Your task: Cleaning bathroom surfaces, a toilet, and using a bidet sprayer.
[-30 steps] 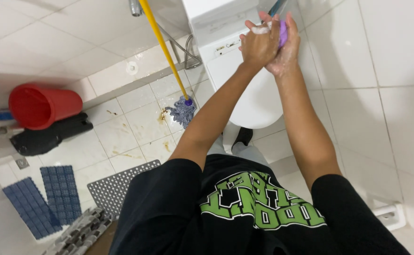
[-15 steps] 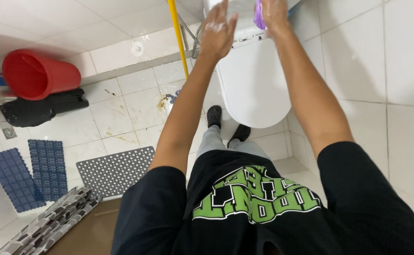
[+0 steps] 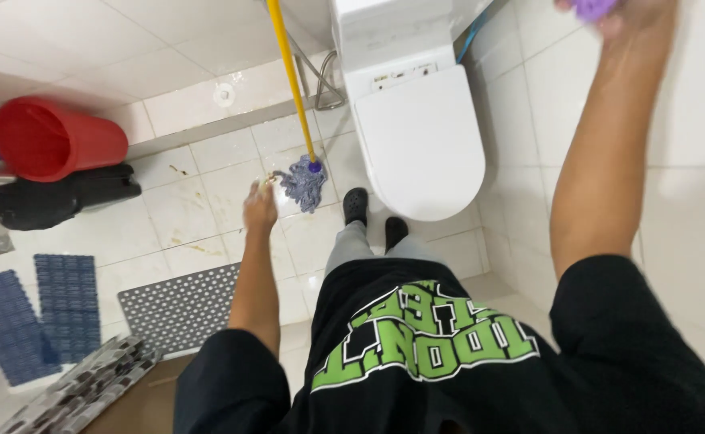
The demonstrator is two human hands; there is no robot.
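Right hand (image 3: 633,16) raised at wall right of toilet (image 3: 416,120), fingers grasping purple cloth (image 3: 592,6). Left hand (image 3: 260,207) hangs released near mop (image 3: 304,181), left of toilet. Best: keep cloth flat, steady strokes.

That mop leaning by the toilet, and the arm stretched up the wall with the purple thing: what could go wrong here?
The mop leans with its yellow handle crossing close to the lowered left hand; a bump might tip it over. The right hand reaches high against the tiled wall with a purple object, partly out of frame, so balance could suffer. The floor tiles look glossy and stained, possibly slippery underfoot.
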